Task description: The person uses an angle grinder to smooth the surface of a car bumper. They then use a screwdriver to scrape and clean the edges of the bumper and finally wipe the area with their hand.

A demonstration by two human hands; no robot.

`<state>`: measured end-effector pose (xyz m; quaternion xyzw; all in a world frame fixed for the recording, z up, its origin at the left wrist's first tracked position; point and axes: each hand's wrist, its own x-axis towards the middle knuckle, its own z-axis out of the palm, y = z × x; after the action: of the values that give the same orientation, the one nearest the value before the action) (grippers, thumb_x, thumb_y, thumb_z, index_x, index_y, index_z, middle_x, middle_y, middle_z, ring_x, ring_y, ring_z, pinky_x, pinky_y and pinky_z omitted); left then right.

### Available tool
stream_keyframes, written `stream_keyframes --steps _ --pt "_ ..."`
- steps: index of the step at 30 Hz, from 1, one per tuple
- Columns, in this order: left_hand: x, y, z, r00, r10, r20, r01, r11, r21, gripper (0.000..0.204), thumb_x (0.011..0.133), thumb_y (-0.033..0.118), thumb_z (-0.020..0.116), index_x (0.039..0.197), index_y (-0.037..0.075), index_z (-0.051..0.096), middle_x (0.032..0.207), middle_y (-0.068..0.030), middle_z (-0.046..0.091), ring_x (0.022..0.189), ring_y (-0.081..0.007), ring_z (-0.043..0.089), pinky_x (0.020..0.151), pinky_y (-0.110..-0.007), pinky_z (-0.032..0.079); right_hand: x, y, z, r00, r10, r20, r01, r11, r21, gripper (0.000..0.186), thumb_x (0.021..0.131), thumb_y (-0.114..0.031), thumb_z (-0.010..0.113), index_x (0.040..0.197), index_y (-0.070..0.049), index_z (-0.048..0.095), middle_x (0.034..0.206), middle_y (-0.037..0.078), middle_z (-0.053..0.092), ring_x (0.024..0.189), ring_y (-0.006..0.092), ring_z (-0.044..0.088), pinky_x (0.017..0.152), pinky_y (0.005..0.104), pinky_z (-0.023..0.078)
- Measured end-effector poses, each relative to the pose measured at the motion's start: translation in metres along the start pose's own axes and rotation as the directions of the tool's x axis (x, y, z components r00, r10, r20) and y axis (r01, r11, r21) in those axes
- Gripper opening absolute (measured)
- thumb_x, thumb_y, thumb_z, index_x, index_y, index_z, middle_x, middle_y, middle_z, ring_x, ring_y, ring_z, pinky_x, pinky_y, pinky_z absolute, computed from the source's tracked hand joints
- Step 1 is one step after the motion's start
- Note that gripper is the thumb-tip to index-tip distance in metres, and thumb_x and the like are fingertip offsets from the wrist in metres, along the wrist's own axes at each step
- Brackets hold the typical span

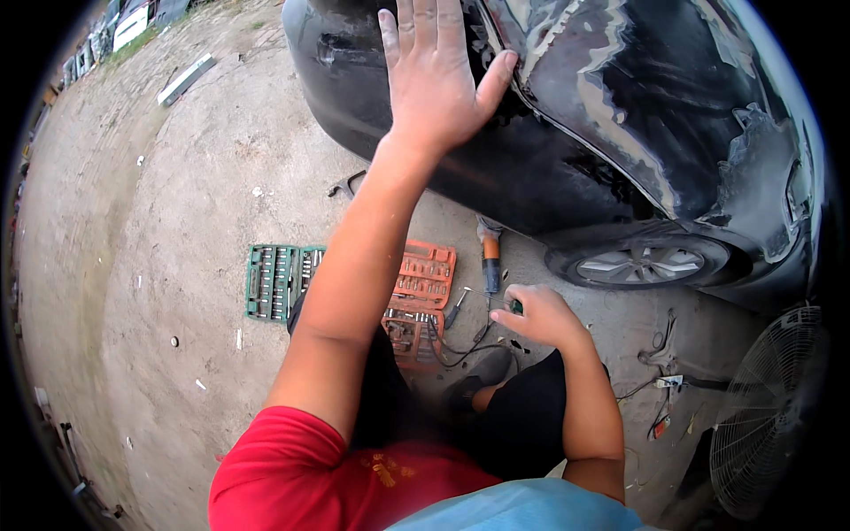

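Observation:
My left hand (438, 88) is raised at the top middle with its fingers spread, over the dark body (372, 97) of a car with patchy filler and sanded paint; its thumb reaches the panel's seam. Whether the palm presses on the surface, I cannot tell. Lower right, my right hand (540, 314) is closed on a small green-handled tool (515, 306), partly hidden by my fingers. Just beyond it lies an orange-and-grey power tool (490, 264) on the ground, with cables and a small hand tool (457, 310) beside it.
Open green (271, 283) and orange (428, 274) socket cases lie below me. A car wheel (639, 265) is at right, above a large metal fan (770, 403) with loose tools and wires nearby. A long pale bar (186, 81) lies on the concrete ground (159, 248) at upper left.

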<state>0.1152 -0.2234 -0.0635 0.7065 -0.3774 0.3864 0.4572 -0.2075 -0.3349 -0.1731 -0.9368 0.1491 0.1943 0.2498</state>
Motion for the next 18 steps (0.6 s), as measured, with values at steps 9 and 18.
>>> stream_keyframes --steps 9,18 --pt "-0.106 0.021 0.025 0.945 0.168 0.279 -0.131 0.981 -0.146 0.099 0.096 0.044 0.080 0.179 0.009 0.040 0.188 -0.0153 0.031 0.176 -0.0392 0.022 0.140 -0.065 0.014 0.033 0.003 0.017 0.987 -0.139 -0.085 0.141 0.990 0.024 0.049 0.099 -0.048 0.084 0.091 -0.001 0.071 0.082 0.025 0.073 0.082 0.0479 0.072 0.073 0.0543 0.053" --pt "-0.021 -0.002 -0.015 0.973 0.114 0.200 -0.105 0.993 -0.055 0.101 0.100 0.039 0.076 0.179 -0.003 0.028 0.187 -0.0278 0.026 0.174 -0.0468 0.022 0.139 -0.064 0.018 0.000 -0.020 0.027 0.993 -0.113 -0.038 0.109 0.990 -0.091 0.055 0.100 -0.055 0.080 0.095 -0.001 0.070 0.085 0.026 0.073 0.086 0.0503 0.072 0.075 0.0571 0.053"
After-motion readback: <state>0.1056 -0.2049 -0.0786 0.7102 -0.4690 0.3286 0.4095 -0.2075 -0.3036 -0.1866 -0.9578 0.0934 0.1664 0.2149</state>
